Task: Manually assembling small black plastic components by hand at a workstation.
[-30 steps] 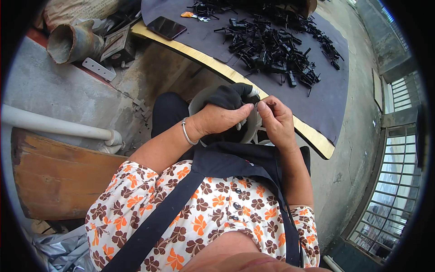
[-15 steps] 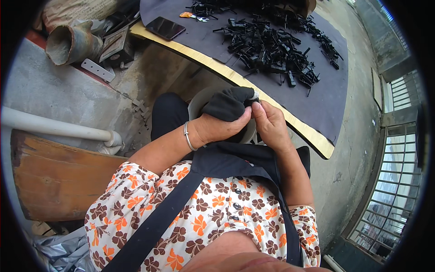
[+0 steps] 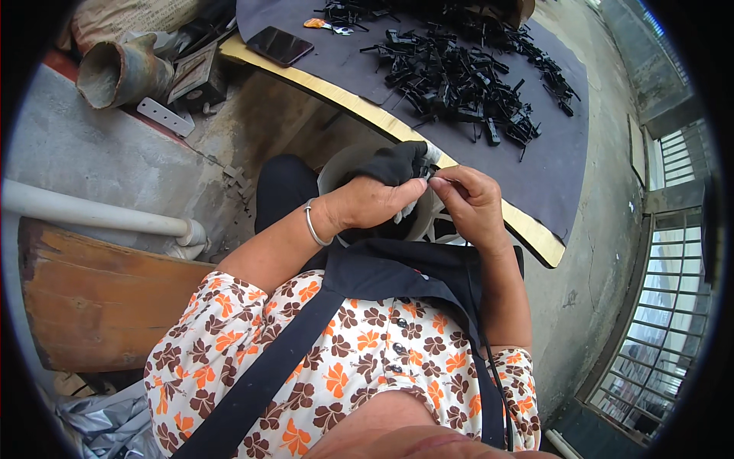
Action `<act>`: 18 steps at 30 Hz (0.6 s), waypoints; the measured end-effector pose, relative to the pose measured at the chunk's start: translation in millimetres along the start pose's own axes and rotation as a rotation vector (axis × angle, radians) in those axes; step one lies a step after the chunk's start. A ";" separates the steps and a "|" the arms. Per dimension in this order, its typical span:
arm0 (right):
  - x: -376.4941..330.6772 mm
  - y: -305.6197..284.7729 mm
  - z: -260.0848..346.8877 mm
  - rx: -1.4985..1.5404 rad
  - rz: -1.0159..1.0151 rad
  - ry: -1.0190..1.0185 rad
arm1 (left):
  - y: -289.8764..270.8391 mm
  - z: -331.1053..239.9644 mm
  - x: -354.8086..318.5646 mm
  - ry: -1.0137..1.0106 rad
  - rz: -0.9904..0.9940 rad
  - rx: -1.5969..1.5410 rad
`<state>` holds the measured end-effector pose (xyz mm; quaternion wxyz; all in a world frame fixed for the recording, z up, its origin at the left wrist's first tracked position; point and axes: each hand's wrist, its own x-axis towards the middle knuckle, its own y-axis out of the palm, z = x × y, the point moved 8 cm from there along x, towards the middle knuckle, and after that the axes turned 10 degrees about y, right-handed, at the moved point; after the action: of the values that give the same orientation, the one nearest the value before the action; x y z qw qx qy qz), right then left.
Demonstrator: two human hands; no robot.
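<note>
My left hand (image 3: pixel 375 202) is closed round a bunched black cloth-like thing (image 3: pixel 391 163) with a small grey-white patch at its right end. What lies inside the folds is hidden. Close to its thumb tip, my right hand (image 3: pixel 470 200) pinches something too small to make out, beside a small dark piece (image 3: pixel 433 170) that sticks out by the cloth. Both hands work above a pale bucket (image 3: pixel 330 177) between my knees, just off the table's near edge. A thin black cord (image 3: pixel 493 359) runs down past my right forearm.
On the grey-covered table (image 3: pixel 527 191) lies a heap of black plastic parts (image 3: pixel 459 84). A phone (image 3: pixel 280 47) and an orange-handled tool (image 3: pixel 317 24) sit at its left. Leftward are a rusty pipe fitting (image 3: pixel 115 74), a white pipe (image 3: pixel 99 210) and a wooden board (image 3: pixel 107 294).
My right hand has moved slightly right and turned, fingers more bent. The black cloth is tilted further away from me, showing more of the bucket. A black cord now shows by my right arm.
</note>
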<state>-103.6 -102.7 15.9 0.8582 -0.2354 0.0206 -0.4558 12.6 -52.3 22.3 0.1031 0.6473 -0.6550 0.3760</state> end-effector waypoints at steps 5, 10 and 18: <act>1.3 4.6 -4.0 0.023 0.096 0.142 | 6.3 8.9 -4.3 -0.256 0.079 -0.091; -0.4 18.4 -19.3 -0.105 0.253 0.210 | 2.9 -1.2 -1.8 -0.137 0.029 0.032; -1.6 28.7 -34.8 0.143 0.102 0.165 | 12.3 -0.8 -4.3 0.070 0.134 0.286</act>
<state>-91.0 -101.2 -27.4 0.8902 -0.1339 0.0705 -0.4296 1.5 -50.0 15.8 0.0070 0.5970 -0.6323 0.4937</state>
